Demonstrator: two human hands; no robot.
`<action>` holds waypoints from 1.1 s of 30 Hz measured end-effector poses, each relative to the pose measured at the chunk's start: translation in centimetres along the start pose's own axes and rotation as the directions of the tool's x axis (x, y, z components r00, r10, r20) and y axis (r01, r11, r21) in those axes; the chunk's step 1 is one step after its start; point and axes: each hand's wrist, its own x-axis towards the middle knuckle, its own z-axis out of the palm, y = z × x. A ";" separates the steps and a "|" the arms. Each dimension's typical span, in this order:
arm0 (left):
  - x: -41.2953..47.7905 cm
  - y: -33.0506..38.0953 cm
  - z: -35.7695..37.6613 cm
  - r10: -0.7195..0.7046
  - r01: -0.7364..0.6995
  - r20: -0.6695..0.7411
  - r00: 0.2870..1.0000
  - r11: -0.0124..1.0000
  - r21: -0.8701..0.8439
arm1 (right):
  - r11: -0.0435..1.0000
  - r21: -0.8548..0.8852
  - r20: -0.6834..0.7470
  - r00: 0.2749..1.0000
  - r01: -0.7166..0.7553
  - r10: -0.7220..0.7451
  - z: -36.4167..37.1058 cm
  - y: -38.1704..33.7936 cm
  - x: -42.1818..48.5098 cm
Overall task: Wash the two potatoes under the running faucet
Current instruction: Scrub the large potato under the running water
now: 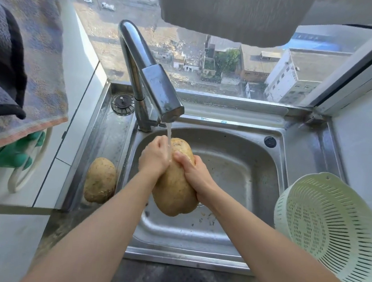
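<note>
Step in hand: washing the first potato (174,192), held over the sink (227,244) basin with its upper end under the stream (169,136) from the faucet (156,85).
Grip, left: the left hand (155,154) wraps the left flank, curled round behind it.
Grip, right: the right hand (196,175) clasps the right flank, its fingers (183,157) curled over the top beside the water.
Waiting: the second potato (100,180) lies on the sink's left ledge, well apart from the stream and probably unwashed.
Next move: likely turning the tuber so its lower end meets the water. Wet skin may slip, so both grips must stay firm.
Hidden: the left fingertips and the potato's underside. The colander (323,226) is cut off at the right edge.
</note>
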 end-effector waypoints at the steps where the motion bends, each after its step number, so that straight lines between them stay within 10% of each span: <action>1: 0.4 0.4 -0.3 -0.014 0.014 0.006 1.000 0.999 0.044 | 1.000 0.024 0.013 1.000 -0.001 0.001 0.1 -0.1 -0.2; 7: -2.7 -0.2 0.7 0.198 -0.190 -0.039 0.979 0.971 0.144 | 1.000 -0.022 -0.010 1.000 0.002 -0.002 -0.1 -0.6 -0.3; 11: 0.7 0.3 -1.5 -0.128 0.170 0.163 0.978 0.947 -0.274 | 0.999 0.041 0.024 1.000 -0.019 0.018 0.4 -0.1 -1.3; 18: -2.9 -2.3 -1.7 -0.183 0.530 0.533 0.826 0.571 -0.626 | 0.998 -0.050 -0.068 0.997 -0.044 0.040 0.6 -0.2 -0.3; 21: -2.7 -3.4 -0.5 -0.170 0.481 0.467 0.868 0.522 -0.704 | 0.961 -0.274 -0.062 0.996 0.047 -0.067 0.8 -0.3 -1.0; 26: -3.2 -4.5 0.3 -0.102 0.365 0.364 0.926 0.486 -0.794 | 0.552 -0.731 0.104 0.866 0.400 -0.489 2.9 -2.0 -1.4; 29: -3.6 -4.1 0.1 -0.092 0.398 0.403 0.910 0.457 -0.795 | 0.671 -0.700 0.061 0.957 0.243 -0.283 2.4 -4.9 1.5; 33: -3.1 -4.3 -0.6 -0.067 0.305 0.315 0.947 0.506 -0.807 | 0.623 -0.715 -0.015 0.883 0.319 -0.469 4.2 -2.6 -1.8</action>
